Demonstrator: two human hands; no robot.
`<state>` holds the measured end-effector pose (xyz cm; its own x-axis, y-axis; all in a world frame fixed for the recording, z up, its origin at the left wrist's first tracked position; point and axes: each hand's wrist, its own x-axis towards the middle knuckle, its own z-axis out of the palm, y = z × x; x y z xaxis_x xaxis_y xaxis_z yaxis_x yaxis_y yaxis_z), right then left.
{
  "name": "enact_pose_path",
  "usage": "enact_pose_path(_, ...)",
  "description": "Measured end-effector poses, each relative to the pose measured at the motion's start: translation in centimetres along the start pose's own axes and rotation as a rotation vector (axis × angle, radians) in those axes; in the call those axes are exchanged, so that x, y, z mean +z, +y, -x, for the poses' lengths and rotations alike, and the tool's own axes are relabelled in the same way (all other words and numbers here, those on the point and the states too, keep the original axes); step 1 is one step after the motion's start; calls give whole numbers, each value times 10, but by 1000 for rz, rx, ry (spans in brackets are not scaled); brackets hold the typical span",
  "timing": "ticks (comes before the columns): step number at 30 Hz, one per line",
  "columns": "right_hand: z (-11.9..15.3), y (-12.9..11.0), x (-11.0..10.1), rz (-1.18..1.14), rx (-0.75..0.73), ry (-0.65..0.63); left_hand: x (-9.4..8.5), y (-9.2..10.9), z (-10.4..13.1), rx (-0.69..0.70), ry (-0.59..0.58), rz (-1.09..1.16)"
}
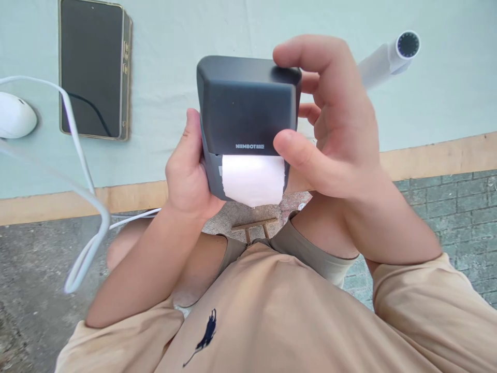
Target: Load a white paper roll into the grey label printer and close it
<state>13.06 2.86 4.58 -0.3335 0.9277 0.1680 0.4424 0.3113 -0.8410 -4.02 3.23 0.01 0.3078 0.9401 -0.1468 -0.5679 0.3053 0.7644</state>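
Note:
A dark label printer [248, 111] marked NIIMBOT is held up over the table's near edge. From its front slot hangs a strip of white paper [253, 178] with a torn lower edge. My left hand [190, 171] grips the printer's left side, thumb along the side and the other fingers hidden beneath. My right hand [334, 119] is curled around the right side, its index finger on the top right corner and its thumb at the front of the lid beside the paper.
On the pale green table [166, 46] lie a phone [91, 67] in a clear case and a white mouse [15, 115] at left. A white cable [83, 150] loops over the left edge. At right is a white handheld device [382, 65] with a dark round end.

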Motion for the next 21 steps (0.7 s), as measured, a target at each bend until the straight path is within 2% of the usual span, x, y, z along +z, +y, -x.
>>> enact_pose_path(3,0,0,-1,29,-62,-27,-2,-1,0,18,56,0)
enact_pose_path(6,0,-1,-4,76,-38,-53,-2,-1,0,5,91,5)
enact_pose_path(11,1,-1,-12,198,-39,86,-1,-5,-1,16,83,3)
enact_pose_path(17,2,1,-12,278,-139,49,0,-2,0,0,68,62)
enact_pose_path(18,3,2,-11,316,-158,89,0,-1,-1,-6,51,79)
enact_pose_path(21,5,1,-10,373,-158,331,-1,-1,-3,7,2,19)
